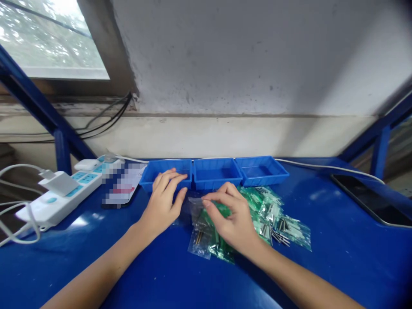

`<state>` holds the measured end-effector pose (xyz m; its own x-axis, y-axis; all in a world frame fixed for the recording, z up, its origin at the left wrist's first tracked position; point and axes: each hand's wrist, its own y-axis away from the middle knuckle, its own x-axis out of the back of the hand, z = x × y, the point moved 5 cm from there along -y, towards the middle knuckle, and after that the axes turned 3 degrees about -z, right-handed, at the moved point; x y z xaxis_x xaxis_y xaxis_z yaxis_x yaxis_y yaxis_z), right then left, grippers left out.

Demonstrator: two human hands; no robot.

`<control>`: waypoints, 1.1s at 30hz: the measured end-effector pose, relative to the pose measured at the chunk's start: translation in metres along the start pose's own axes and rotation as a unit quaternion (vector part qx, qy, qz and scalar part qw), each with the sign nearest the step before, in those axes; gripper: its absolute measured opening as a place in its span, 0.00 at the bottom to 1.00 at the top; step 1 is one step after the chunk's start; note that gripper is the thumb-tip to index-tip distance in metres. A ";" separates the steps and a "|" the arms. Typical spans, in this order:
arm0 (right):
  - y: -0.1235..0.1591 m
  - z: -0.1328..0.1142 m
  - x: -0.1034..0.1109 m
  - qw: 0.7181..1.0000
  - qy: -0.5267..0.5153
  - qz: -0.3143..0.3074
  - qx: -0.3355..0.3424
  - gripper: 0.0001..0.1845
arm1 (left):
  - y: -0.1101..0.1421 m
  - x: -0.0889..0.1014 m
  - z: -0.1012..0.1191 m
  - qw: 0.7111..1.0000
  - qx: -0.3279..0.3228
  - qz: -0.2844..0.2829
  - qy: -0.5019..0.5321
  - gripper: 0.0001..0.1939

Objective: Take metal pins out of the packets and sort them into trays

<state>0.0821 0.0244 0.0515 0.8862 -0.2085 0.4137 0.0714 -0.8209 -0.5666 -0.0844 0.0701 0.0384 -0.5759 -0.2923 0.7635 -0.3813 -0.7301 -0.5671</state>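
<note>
My left hand (167, 197) is open, its fingers spread in front of the left blue bin (148, 176). I see nothing in its grasp. My right hand (230, 210) is closed in a pinch, thumb and forefinger together at the top edge of a clear plastic bag (197, 208). Below that bag lies another small clear bag (199, 244) with thin brass-coloured pieces in it. Under and beside my right hand is a pile of green-tinted plastic bags (265, 201), some holding thin pale and dark rods. Part of the pile is hidden by that hand.
A middle blue bin (217, 169) and a right blue bin (262, 169) stand beside the left one, along the wall. A white power strip (61, 197) with plugs and a partly blurred phone (124, 189) lie left. A dark phone (373, 199) lies right, near a white cable (331, 165).
</note>
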 end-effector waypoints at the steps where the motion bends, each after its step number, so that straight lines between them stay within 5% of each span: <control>1: -0.001 0.005 -0.001 0.997 -0.054 -0.005 -0.055 0.08 | 0.003 0.002 0.005 0.999 0.007 -0.001 0.049 0.14; 4: 0.000 0.019 -0.007 0.959 -0.200 -0.020 -0.200 0.10 | 0.012 -0.002 0.017 0.980 0.052 -0.048 0.189 0.14; 6: 0.002 0.023 -0.012 0.937 -0.254 -0.027 -0.238 0.12 | 0.016 -0.005 0.022 0.960 0.091 -0.071 0.255 0.13; 15: 0.004 0.019 -0.017 0.931 -0.280 -0.064 -0.227 0.12 | 0.015 -0.008 0.008 0.883 0.203 -0.067 0.417 0.07; 21: 0.001 0.020 -0.013 0.946 -0.216 -0.072 -0.229 0.12 | 0.018 -0.010 0.006 0.884 0.214 -0.056 0.413 0.07; 28: 0.001 0.016 0.000 0.985 -0.076 -0.008 -0.158 0.11 | 0.018 -0.009 0.010 0.876 0.211 -0.051 0.431 0.08; 33: 0.007 -0.007 0.003 0.999 0.022 -0.013 0.031 0.04 | 0.021 -0.014 0.009 0.804 0.276 -0.056 0.523 0.17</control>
<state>0.0824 0.0146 0.0542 0.8629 -0.2125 0.4586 0.1225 -0.7923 -0.5977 -0.0778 0.0537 0.0184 -0.9640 0.2625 -0.0415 -0.2593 -0.9633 -0.0692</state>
